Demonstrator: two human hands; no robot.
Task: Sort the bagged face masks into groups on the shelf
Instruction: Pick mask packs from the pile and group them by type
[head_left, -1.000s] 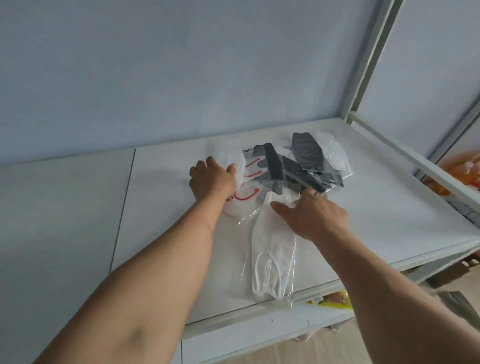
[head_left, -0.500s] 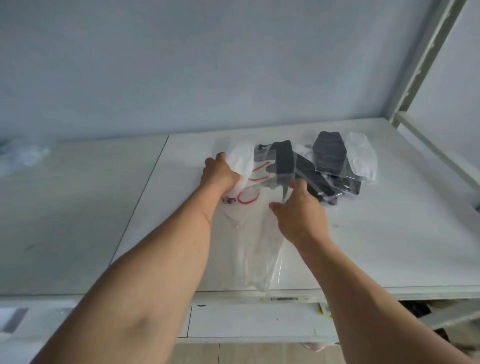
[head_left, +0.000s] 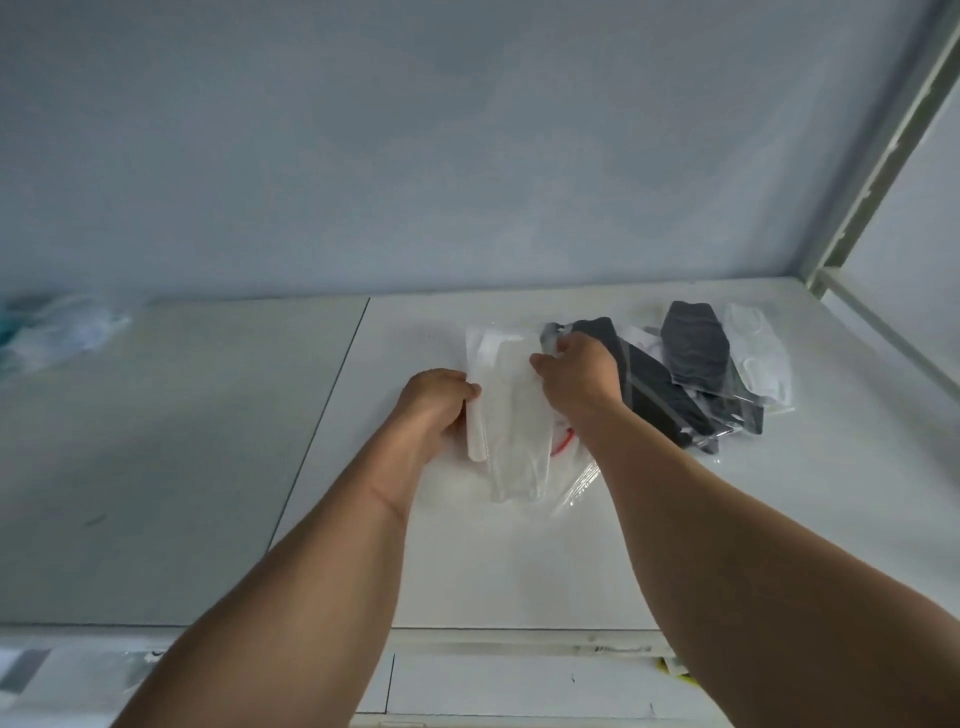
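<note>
A small stack of white bagged masks (head_left: 511, 415) lies mid-shelf on the white shelf board (head_left: 519, 571). My left hand (head_left: 436, 408) grips the stack's left edge. My right hand (head_left: 574, 371) pinches its upper right corner. A red ear loop (head_left: 563, 442) peeks out under my right wrist. To the right lies a heap of black bagged masks (head_left: 675, 384), with one black mask (head_left: 693, 345) on top and a white bagged mask (head_left: 761, 366) at the far right.
A blurred bundle of clear plastic (head_left: 57, 332) sits at the far left of the grey shelf board (head_left: 156, 441). The blue-grey wall stands behind. A pale metal shelf post (head_left: 883, 135) rises at the right. The shelf's front rail (head_left: 519, 642) runs below my arms.
The white bag that hung over the shelf's front edge has been carried back onto the white masks. My left hand moved to the stack's left edge, my right to its top.
</note>
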